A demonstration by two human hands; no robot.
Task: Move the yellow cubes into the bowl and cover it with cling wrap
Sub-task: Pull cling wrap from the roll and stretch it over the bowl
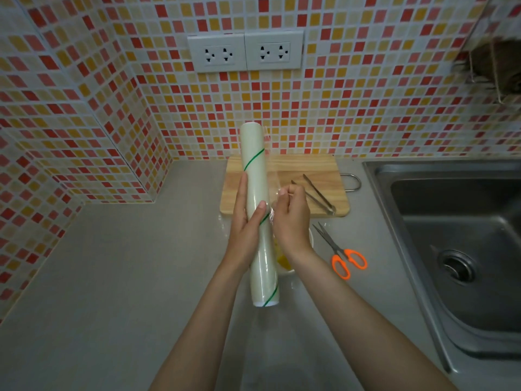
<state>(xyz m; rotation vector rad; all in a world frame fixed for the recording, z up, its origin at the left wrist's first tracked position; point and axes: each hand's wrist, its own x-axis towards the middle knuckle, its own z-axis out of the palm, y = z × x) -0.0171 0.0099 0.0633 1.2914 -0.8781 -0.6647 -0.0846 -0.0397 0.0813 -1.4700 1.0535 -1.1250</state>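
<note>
While the left hand point(244, 221) grips the cling wrap roll point(258, 210), thumb across it, the right hand point(290, 218) pinches its loose film edge point(272, 176) above the bowl point(287, 266).

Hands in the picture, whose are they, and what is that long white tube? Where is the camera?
The camera sits on a person's head and looks down, so you see their own two arms. The left hand holds a cling wrap roll. The right hand pinches the loose clear edge of the wrap to pull it out. Under the hands, mostly hidden, is a white bowl with yellow cubes in it. On the grey counter lie orange scissors and a wooden cutting board with metal tongs on it. A sink is on the right.
</note>
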